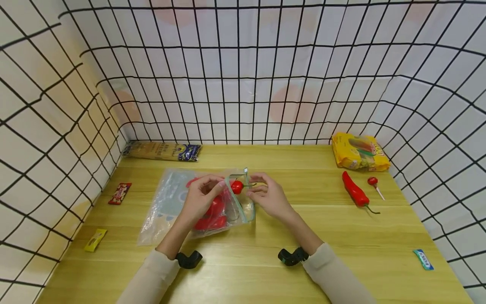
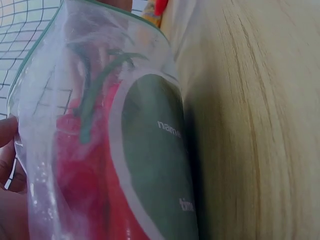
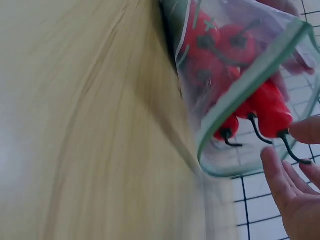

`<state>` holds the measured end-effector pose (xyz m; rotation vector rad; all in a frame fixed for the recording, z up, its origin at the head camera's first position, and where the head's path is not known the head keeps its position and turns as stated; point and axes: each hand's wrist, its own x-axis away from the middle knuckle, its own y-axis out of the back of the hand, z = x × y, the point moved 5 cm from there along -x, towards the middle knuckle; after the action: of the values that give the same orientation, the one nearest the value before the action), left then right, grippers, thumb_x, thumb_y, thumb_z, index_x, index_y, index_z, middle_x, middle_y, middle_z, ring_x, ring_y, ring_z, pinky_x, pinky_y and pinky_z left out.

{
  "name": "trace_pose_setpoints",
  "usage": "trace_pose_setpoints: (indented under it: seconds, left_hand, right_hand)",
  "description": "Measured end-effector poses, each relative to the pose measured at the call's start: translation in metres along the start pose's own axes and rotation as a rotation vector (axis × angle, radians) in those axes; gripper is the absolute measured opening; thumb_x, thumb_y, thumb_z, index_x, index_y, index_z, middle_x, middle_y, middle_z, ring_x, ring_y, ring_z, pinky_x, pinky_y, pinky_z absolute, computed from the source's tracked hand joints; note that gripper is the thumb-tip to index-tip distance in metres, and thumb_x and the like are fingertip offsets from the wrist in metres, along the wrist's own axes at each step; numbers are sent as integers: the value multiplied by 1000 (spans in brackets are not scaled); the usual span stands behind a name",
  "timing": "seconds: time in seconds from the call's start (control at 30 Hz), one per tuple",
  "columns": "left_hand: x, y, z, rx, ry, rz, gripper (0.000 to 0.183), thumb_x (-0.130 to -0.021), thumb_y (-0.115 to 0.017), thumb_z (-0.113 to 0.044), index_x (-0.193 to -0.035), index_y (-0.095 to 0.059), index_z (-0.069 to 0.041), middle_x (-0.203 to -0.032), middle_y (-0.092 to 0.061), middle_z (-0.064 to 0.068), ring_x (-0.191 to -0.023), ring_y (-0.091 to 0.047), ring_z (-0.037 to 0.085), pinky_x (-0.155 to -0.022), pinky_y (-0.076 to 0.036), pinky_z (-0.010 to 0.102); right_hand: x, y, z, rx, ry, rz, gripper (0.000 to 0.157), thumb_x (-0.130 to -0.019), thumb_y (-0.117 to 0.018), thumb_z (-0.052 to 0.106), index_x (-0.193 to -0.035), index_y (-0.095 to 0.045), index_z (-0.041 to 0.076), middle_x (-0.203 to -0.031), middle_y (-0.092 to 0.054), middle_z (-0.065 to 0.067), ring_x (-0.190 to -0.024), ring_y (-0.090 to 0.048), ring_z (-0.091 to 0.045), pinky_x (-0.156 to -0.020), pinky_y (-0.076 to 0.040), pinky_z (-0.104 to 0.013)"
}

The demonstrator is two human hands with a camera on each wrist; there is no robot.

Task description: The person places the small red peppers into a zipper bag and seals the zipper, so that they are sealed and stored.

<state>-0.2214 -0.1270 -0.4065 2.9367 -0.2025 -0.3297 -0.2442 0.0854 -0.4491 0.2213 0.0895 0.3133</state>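
Note:
A clear zip bag with a green-edged mouth lies on the table, its mouth toward the right. Several red peppers with green stems are inside it. My left hand pinches the bag near its mouth, thumb on the upper side. One red pepper sits at the mouth, its stem pointing out to the right. Around that stem my right hand holds thumb and fingers spread apart, with the thumb tip right at the stem's base. The left wrist view shows a green label printed on the bag.
A long red pepper and a red lollipop lie at the right, before a yellow package. A noodle pack is at the back left. Small wrapped sweets include a red one, a yellow one and a blue-green one.

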Motion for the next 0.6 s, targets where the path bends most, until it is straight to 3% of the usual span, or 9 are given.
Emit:
trace_pose_setpoints:
  seconds: [0.17, 0.27, 0.4, 0.6]
  left_hand:
    - [1, 0, 1, 8, 29, -10, 17, -93, -66, -19, -105, -70, -6, -97, -70, 8, -84, -65, 25, -75, -55, 29]
    - [-2, 1, 11, 17, 41, -15, 17, -93, -67, -20, -104, -70, -7, -100, -70, 7, -85, -65, 23, -76, -55, 28]
    - [-6, 2, 27, 28, 43, -25, 17, -92, -68, -23, -104, -70, -10, -103, -70, 5, -86, -65, 20, -76, -55, 27]
    - [-6, 2, 26, -6, -22, -23, 20, -92, -68, -31, -102, -70, -14, -95, -71, 4, -81, -62, 17, -71, -53, 24]
  right_hand:
    - [18, 18, 8, 11, 82, -29, 45, -92, -67, 11, -132, -48, 14, -132, -55, -12, -117, -60, -30, -91, -54, -27]
    - [27, 22, 13, 24, 121, -19, 45, -92, -67, 11, -132, -49, 11, -131, -57, -11, -119, -58, -31, -93, -53, -27]
    - [34, 18, 18, 31, 150, 26, 46, -92, -66, 8, -134, -47, 5, -135, -56, -18, -124, -55, -34, -98, -51, -36]
    - [31, 7, 21, 0, 173, 55, 45, -95, -62, 9, -136, -45, 2, -138, -52, -20, -130, -50, -35, -104, -46, -43]
